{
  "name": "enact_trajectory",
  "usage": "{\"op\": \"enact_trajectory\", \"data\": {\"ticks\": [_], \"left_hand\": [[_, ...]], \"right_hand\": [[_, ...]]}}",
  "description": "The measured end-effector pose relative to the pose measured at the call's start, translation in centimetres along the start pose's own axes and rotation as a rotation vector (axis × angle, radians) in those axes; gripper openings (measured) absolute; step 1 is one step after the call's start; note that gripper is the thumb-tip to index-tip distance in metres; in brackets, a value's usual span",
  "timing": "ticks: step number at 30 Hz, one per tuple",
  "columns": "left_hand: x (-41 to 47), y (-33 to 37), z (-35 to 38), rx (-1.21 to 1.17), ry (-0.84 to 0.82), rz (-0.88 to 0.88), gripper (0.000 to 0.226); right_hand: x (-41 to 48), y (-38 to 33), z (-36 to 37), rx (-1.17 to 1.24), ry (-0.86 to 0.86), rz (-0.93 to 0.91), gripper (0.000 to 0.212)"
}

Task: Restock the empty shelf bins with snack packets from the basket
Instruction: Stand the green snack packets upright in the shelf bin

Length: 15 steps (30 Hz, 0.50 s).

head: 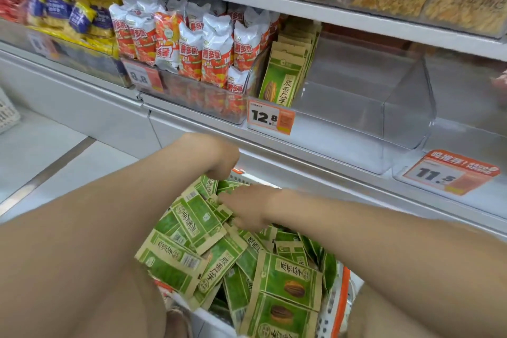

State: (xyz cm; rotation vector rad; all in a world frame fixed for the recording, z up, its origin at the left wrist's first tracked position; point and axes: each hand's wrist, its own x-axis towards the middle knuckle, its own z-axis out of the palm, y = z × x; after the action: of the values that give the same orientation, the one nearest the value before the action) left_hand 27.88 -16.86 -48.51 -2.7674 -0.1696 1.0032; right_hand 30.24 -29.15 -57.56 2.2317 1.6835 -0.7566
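Green and tan snack packets (285, 280) fill the white basket (333, 302) with orange trim below me. My left hand (219, 158) reaches down at the far side of the pile, its fingers curled down among the packets there. My right hand (248, 207) lies over the middle of the pile, fingers hidden among the packets. On the shelf above, a clear bin (356, 118) holds one row of the same green packets (285, 74) at its left side; the remainder of that bin is bare.
Left of the clear bin is a bin of red and white snack bags (192, 44), then yellow bags (68, 14). Price tags 12.8 (270, 117) and 11.5 (447, 173) hang on the shelf edge. Another clear bin (466, 96) stands at the right.
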Motion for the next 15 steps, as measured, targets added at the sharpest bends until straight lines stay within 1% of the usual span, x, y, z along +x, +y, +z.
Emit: {"op": "enact_trajectory", "data": {"ticks": [2,3,4,5,7,9,13,15], "left_hand": [[0.7,-0.5,0.1,-0.005,-0.002,-0.006,0.049],[1.0,-0.8,0.1,-0.002,0.006,-0.008,0.049],[1.2,-1.0,0.0,0.004,0.014,-0.007,0.050],[1.4,-1.2,0.0,0.008,0.022,-0.001,0.050],[2.0,-1.4,-0.1,0.012,0.031,0.019,0.051],[2.6,-1.6,-0.1,-0.004,0.031,0.031,0.052],[2.6,-2.0,-0.4,-0.030,0.030,0.035,0.051],[2.2,-2.1,-0.6,-0.045,0.031,0.030,0.051]], "right_hand": [[1.3,-1.6,0.8,-0.026,0.004,-0.085,0.090],[1.7,-2.3,0.8,-0.102,0.010,-0.134,0.105],[2.2,-2.9,0.8,-0.191,0.013,-0.179,0.114],[2.5,-3.3,0.7,-0.271,0.019,-0.222,0.114],[3.5,-3.9,1.1,-0.348,0.015,-0.294,0.097],[4.6,-4.0,2.0,-0.324,-0.019,-0.304,0.084],[5.1,-3.9,1.9,-0.121,-0.070,-0.279,0.054],[4.8,-3.3,1.2,-0.041,-0.007,-0.272,0.042]]}}
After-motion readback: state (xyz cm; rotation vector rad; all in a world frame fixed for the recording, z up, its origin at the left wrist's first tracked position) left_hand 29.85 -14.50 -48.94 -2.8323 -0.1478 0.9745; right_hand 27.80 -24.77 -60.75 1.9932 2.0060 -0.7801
